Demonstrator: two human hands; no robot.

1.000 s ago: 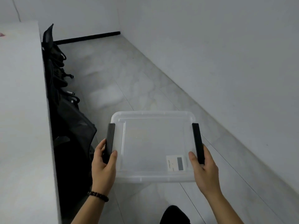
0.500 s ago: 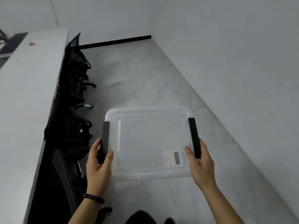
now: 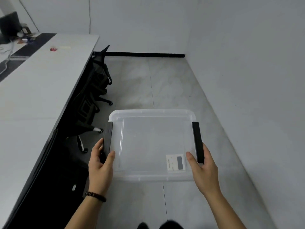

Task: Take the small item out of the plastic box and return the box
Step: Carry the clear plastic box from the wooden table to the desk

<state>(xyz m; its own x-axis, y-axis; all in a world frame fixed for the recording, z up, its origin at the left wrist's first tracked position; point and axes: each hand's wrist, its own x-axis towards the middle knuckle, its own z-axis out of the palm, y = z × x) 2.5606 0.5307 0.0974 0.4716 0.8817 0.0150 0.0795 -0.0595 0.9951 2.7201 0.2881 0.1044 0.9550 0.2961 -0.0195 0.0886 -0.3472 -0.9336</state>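
A clear plastic box (image 3: 153, 142) with its lid on hangs in front of me above the tiled floor. It has a black clip handle on each short side and a small white label near its right front corner. My left hand (image 3: 100, 166) grips the left black handle (image 3: 107, 139). My right hand (image 3: 203, 171) grips the right black handle (image 3: 198, 141). A tiny red item (image 3: 53, 49) lies far back on the white table. I see nothing inside the box.
A long white table (image 3: 33, 90) runs along my left, with black office chairs (image 3: 97, 83) tucked under its edge. A monitor and clutter (image 3: 11, 28) sit at the table's far end. White walls close the right side and the back. Grey tiled floor (image 3: 165, 83) stretches ahead.
My view has swung left and risen, so more of the table and the back wall shows. Both hands keep the same hold on the box handles.
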